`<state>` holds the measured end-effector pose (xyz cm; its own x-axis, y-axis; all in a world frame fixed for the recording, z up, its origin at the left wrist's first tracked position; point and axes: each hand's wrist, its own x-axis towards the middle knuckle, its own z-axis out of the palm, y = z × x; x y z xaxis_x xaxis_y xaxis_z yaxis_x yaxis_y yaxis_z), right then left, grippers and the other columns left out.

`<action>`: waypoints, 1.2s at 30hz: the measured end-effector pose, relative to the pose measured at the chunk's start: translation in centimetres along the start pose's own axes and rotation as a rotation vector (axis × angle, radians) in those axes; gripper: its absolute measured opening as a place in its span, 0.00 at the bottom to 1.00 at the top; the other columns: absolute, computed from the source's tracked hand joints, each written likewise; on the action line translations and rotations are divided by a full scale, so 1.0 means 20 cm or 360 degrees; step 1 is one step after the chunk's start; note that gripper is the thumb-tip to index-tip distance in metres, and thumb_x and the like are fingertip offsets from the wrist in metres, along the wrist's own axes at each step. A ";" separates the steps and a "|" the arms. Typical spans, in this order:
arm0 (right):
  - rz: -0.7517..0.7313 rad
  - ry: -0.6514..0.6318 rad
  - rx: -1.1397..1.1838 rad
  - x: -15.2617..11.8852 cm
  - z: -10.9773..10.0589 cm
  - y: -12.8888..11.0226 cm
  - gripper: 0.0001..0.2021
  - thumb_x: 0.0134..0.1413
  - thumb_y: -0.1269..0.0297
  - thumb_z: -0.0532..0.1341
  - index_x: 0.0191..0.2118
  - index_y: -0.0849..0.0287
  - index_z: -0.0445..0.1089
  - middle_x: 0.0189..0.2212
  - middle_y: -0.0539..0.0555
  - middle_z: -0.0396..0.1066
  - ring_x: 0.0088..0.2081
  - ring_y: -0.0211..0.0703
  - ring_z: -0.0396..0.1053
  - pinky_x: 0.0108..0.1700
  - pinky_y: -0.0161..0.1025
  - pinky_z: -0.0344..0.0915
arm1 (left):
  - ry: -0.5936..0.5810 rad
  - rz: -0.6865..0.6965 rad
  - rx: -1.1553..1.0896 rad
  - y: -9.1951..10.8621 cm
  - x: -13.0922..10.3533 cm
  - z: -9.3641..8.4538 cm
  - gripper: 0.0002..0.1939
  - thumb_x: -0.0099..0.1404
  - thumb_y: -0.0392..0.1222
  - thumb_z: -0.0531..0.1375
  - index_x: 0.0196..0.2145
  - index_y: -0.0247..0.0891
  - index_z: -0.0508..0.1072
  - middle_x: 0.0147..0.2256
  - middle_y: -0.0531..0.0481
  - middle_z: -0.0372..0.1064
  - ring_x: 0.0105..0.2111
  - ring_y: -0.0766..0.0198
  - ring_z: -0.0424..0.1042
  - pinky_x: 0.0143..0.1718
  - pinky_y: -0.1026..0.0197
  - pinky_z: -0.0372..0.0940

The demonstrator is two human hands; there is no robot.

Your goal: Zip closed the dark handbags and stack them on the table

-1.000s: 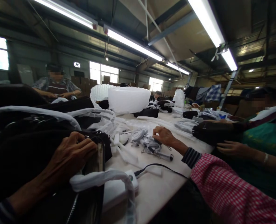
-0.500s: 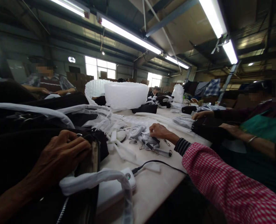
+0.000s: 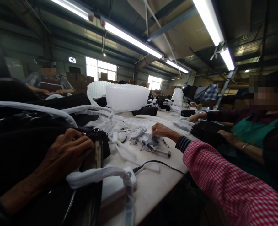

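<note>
Your left hand (image 3: 70,149) clamped the bag (image 3: 35,144) rim, best held steady; your right hand (image 3: 162,130) was at the straps (image 3: 149,141), grip unclear.

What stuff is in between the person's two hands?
In the head view, between the left hand and right hand are the edge of a black bag, white strips and coiled straps on the table.

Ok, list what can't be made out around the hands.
All in the head view:
Left hand: its own back hides what it holds, if anything, at the dark bag.
Right hand: its back hides whether it grips the wrapped straps.
That dark bag: cut off by the left and bottom edges.
Black cable: far end lost in shadow.
</note>
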<state>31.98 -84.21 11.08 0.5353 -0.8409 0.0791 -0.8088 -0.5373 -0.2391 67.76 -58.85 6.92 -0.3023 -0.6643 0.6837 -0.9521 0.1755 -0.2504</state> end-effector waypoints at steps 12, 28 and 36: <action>-0.0098 0.0107 -0.0127 -0.09 0.07 0.06 0.04 0.38 0.76 0.63 0.23 0.62 0.69 0.38 0.55 0.72 0.35 0.39 0.67 0.34 0.33 0.57 | 0.0052 0.0033 0.0008 0.00 0.00 0.01 0.11 0.73 0.38 0.56 0.34 0.42 0.78 0.34 0.49 0.76 0.44 0.49 0.61 0.40 0.51 0.56; -0.0418 0.0162 0.0468 -0.09 0.06 -0.13 0.06 0.39 0.70 0.65 0.19 0.59 0.68 0.30 0.54 0.74 0.36 0.46 0.70 0.37 0.37 0.63 | -0.0241 -0.0678 -0.0656 -0.03 0.06 -0.14 0.10 0.68 0.50 0.62 0.39 0.43 0.81 0.36 0.48 0.73 0.40 0.54 0.70 0.41 0.54 0.67; -0.0439 0.0129 0.0709 -0.15 0.19 -0.22 0.05 0.44 0.69 0.69 0.23 0.60 0.73 0.33 0.53 0.74 0.38 0.42 0.70 0.43 0.36 0.65 | -0.0190 -0.0306 -0.0359 -0.05 -0.01 -0.03 0.09 0.70 0.46 0.59 0.39 0.44 0.80 0.38 0.48 0.75 0.43 0.52 0.65 0.41 0.55 0.65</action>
<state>34.80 -79.14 8.25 0.6787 -0.6838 0.2677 -0.4490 -0.6749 -0.5856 68.81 -58.40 7.39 -0.1212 -0.7789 0.6153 -0.9815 0.1867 0.0430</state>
